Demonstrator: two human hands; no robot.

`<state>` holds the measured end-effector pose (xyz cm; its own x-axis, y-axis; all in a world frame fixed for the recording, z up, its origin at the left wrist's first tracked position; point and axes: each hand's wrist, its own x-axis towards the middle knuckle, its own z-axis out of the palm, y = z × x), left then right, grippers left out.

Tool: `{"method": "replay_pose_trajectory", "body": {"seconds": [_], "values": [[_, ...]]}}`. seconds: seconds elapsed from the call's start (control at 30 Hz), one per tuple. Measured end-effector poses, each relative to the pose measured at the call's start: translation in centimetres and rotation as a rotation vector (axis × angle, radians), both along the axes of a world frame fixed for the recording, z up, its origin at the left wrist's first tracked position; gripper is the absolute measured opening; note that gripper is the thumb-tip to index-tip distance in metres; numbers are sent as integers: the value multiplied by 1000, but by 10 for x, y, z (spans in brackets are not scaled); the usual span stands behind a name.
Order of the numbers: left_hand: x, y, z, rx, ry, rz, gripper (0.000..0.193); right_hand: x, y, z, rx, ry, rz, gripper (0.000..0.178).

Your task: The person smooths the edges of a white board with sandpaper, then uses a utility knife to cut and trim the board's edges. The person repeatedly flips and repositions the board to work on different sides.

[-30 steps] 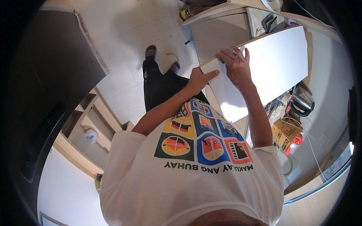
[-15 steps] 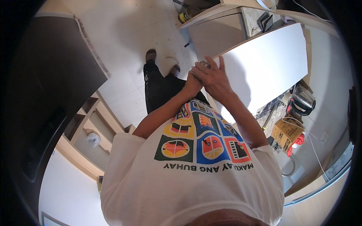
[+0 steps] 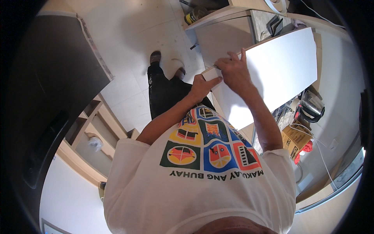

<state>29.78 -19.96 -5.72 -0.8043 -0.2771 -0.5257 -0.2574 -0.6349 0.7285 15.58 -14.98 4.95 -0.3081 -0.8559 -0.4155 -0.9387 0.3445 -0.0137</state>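
A white board (image 3: 288, 58) lies at an angle in front of me and to the right, its pale edge strip facing away from me. My left hand (image 3: 202, 86) grips the board's near-left corner, thumb flat on top and fingers curled round the side. Just right of it, my right hand (image 3: 235, 72) bends over the far edge, index finger reaching along it. A small dark piece shows at this hand's fingertips; most of it is hidden, so its kind cannot be made out.
Under the board's right side, a cluttered counter holds a clear-and-black appliance (image 3: 311, 106) and a cardboard box (image 3: 296, 137) with white cables. A dark panel (image 3: 58, 78) stands at left, above an open wooden shelf unit (image 3: 97, 132). A jar (image 3: 194, 15) sits on the far shelf.
My right hand has slid right along the board's edge, away from my left hand, uncovering the corner. The left thumb now lies on the board, which has shifted slightly.
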Motion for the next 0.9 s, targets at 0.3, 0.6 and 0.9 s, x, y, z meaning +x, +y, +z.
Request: {"method": "replay_pose_trajectory", "body": {"seconds": [0.3, 0.6, 0.9], "values": [[0, -9, 12, 29, 10, -19, 22, -10, 3, -6, -19, 35, 7, 23], [3, -7, -8, -9, -63, -160, 29, 11, -1, -15, -1, -42, 62, 23], [4, 12, -42, -696, 236, 27, 32, 44, -1, -11, -105, -74, 23, 36]]}}
